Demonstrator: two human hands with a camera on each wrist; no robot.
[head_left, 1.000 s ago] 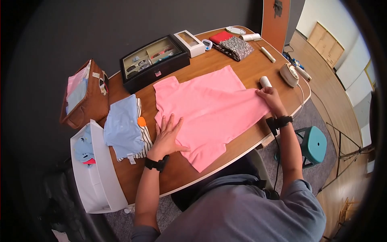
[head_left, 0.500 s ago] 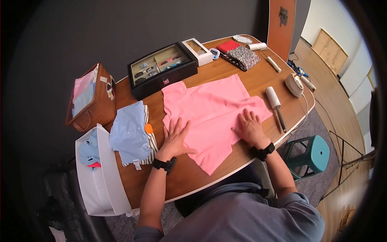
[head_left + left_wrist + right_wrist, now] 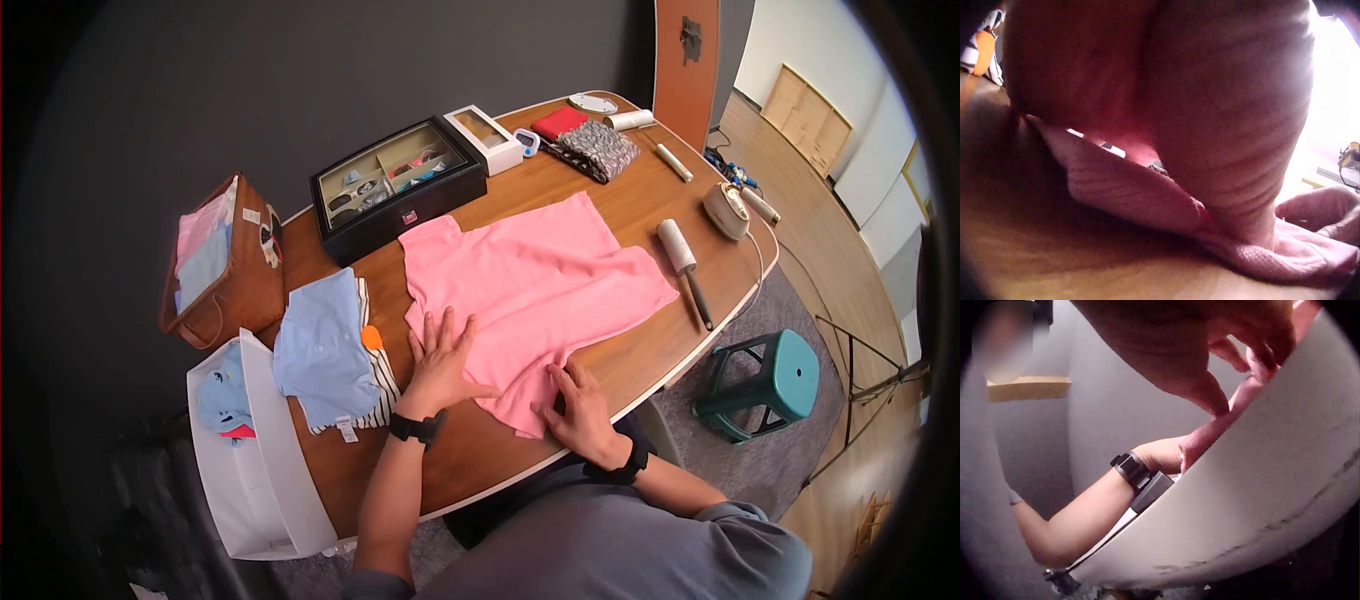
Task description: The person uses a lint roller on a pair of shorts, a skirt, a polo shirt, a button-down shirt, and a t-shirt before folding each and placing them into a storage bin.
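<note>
A pink short-sleeved shirt (image 3: 525, 275) lies spread on the table, its surface slightly wrinkled. My left hand (image 3: 442, 368) rests on the shirt's near left part, fingers spread and straight, and holds it down. At the near sleeve, my right hand (image 3: 580, 415) has its fingers and thumb bent down onto the sleeve's edge and grips the cloth there. In the right wrist view the thumb and fingertips meet the pink sleeve (image 3: 1207, 437) close to the table's rim. The left wrist view shows a loose fold of the shirt (image 3: 1129, 194) under the left palm.
Folded blue and striped clothes (image 3: 325, 350) lie at left, beside a white bin (image 3: 285, 470) and a brown basket (image 3: 225, 305). A black display case (image 3: 400, 215) stands behind. At right are a lint roller (image 3: 685, 265) and an iron (image 3: 727, 212). A teal stool (image 3: 785, 375) stands beyond the table.
My right hand has let go of the shirt's right hem, passed flat over the cloth and moved left to the near sleeve. The sleeve has shifted slightly. The left hand stays in place.
</note>
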